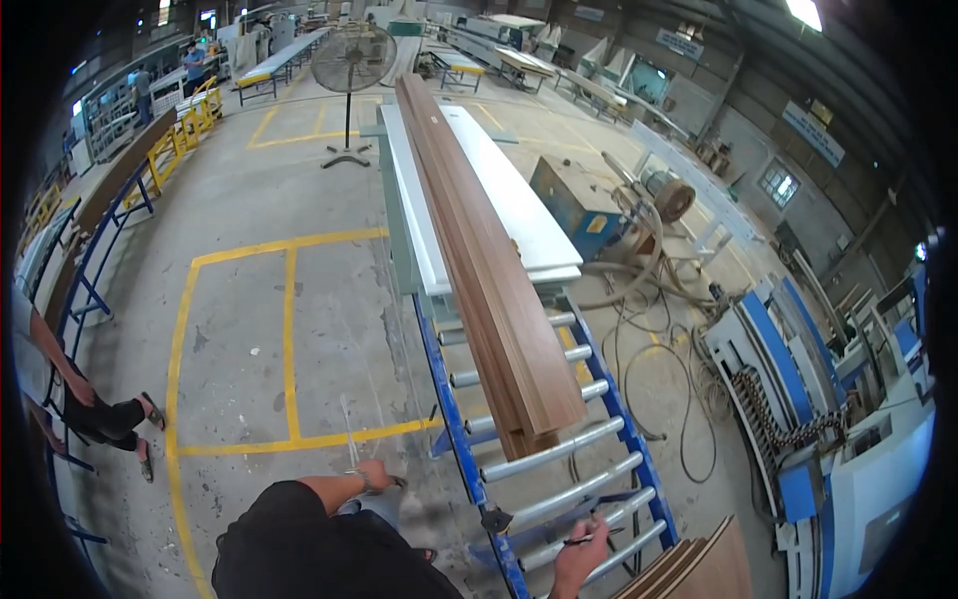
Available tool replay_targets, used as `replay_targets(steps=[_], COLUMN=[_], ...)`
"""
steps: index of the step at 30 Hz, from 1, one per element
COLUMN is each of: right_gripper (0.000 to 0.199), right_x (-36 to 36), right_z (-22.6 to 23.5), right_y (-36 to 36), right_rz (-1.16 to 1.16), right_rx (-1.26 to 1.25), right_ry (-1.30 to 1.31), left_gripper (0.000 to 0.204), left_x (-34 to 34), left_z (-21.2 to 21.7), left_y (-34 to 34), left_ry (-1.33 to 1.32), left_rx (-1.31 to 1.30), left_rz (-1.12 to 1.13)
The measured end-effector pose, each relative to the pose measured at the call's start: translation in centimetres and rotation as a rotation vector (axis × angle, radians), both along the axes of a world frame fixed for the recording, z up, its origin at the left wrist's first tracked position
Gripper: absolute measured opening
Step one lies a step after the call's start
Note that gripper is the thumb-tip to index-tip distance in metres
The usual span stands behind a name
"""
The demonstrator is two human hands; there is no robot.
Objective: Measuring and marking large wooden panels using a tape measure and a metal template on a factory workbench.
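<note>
My right hand (581, 561) is at the lower edge over the roller conveyor, closed around a slim dark pen (579, 541). Beside my leg hangs my left hand (373, 475), below a black sleeve, with a band at the wrist; its fingers are too small and hidden to read. Long brown wood-grain boards (489, 270) lie stacked lengthwise ahead, their near ends resting on the conveyor's metal rollers (564, 444). Under their far part is a stack of white panels (499, 190). More brown boards (704, 569) stand close to the right of my right hand.
Blue conveyor rails (446, 384) run along both sides of the rollers. A standing fan (351, 62) is at the far end. Hoses and cables (659, 339) lie on the floor at right, near a blue-and-white machine (788, 369). A person (75, 389) is at left, beside a blue rack.
</note>
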State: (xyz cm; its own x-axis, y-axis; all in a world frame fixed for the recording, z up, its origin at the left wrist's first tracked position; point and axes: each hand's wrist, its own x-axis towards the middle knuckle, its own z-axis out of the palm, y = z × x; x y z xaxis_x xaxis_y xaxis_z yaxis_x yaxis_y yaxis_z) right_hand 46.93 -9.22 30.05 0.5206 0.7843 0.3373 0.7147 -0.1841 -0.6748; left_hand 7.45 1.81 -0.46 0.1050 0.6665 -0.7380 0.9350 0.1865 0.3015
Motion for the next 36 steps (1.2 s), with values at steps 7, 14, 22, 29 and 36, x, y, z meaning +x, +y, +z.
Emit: replay_targets(steps=[7, 14, 22, 29, 36], right_gripper=[0.053, 0.072, 0.076, 0.056, 0.044], right_x=[-15.6, -23.3, -31.5, -36.8, -38.8], right_z=[8.1, 7.4, 3.9, 0.4, 1.6], right_y=[18.7, 33.0, 40.0, 51.9, 61.3], right_rz=[0.142, 0.053, -0.145, -0.116, -0.111], right_rx=[0.22, -0.059, -0.252, -0.052, 0.058], right_ry=[-0.181, -0.213, -0.488, -0.488, -0.408], left_gripper=[0.063, 0.053, 0.032, 0.029, 0.031], left_x=[-11.6, -23.2, -30.4, -27.6, -26.6], left_z=[-3.0, -1.9, 4.7, 15.5, 26.9], left_y=[11.5, 23.8, 45.0, 61.2, 78.7], left_ry=[-0.055, -0.189, -0.526, -0.812, -0.714], left_rx=[0.082, 0.171, 0.411, 0.628, 0.951], left_rz=[-0.011, 0.225, 0.586, 0.527, 0.163])
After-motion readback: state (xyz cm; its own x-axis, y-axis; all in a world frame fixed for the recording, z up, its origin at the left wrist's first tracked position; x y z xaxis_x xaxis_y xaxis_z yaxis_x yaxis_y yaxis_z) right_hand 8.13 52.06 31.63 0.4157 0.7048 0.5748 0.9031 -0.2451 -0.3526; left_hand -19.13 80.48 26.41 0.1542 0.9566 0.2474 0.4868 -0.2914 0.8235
